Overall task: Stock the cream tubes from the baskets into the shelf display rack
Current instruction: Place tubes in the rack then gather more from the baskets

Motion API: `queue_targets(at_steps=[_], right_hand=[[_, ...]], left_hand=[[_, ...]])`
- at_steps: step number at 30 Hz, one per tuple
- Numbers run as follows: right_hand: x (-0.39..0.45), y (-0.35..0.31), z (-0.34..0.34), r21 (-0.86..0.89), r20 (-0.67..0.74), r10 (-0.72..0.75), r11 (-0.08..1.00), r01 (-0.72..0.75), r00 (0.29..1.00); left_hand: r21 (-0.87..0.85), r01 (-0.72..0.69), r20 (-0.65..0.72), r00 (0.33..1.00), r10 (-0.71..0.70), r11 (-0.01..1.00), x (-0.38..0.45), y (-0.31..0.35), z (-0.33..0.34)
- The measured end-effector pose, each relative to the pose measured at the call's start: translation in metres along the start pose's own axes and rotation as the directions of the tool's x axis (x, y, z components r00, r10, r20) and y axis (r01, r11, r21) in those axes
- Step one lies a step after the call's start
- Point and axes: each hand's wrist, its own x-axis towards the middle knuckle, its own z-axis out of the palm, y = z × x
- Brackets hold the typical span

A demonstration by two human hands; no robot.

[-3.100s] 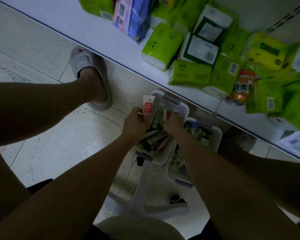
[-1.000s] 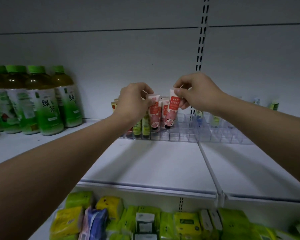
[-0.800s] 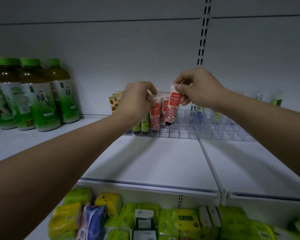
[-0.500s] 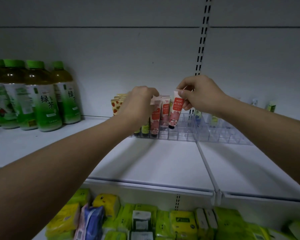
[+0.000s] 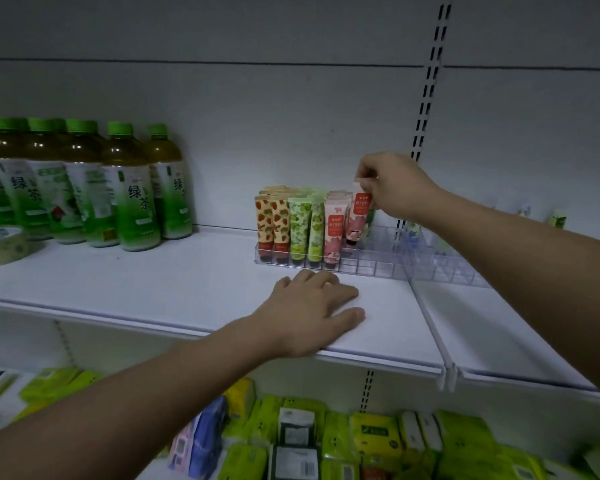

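White shop shelf (image 5: 187,289) against a grey slotted back panel. Green tea bottles (image 5: 132,192) at nine o'clock, a tape roll (image 5: 0,245) beside them. Clear gridded display rack (image 5: 371,261) at centre, left cells filled with upright strawberry-print tubes (image 5: 272,221), green-print tubes (image 5: 300,223) and a pink tube (image 5: 334,230). Right hand (image 5: 395,188) at one o'clock, pinching the crimped top of a pink cream tube (image 5: 358,216), cap down, just over a cell. Left hand (image 5: 312,310) flat on the shelf at six o'clock, holding nothing. Tissue packs (image 5: 371,434) on the shelf below. Likely light, soft-walled, squashable; best held by the stiff crimp.
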Motion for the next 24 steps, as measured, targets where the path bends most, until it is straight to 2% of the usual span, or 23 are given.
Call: queue_targets(at_steps=[8, 11, 16, 22, 24], right_hand=[[0.013, 0.002, 0.022, -0.063, 0.037, -0.007, 0.998, 0.009, 0.999], [0.011, 0.006, 0.031, -0.091, 0.106, 0.010, 0.996, -0.001, 0.994], [0.009, 0.007, 0.037, -0.046, 0.089, 0.058, 0.997, -0.054, 0.994], [0.000, 0.000, 0.029, -0.211, 0.102, 0.013, 0.977, 0.009, 0.995], [-0.005, -0.005, 0.023, -0.218, 0.088, 0.017, 0.976, 0.002, 0.996]], left_hand=[[0.038, 0.044, 0.029, 0.999, -0.045, 0.998, 0.003, 0.000, 0.003], [0.037, 0.052, 0.019, 0.998, -0.053, 0.998, 0.004, -0.001, 0.005], [0.020, 0.057, 0.006, 0.998, -0.057, 0.998, 0.007, -0.003, 0.007], [-0.007, 0.076, -0.040, 0.996, -0.077, 0.997, 0.006, -0.003, 0.005], [-0.020, 0.082, -0.054, 0.995, -0.083, 0.996, 0.006, -0.004, 0.005]])
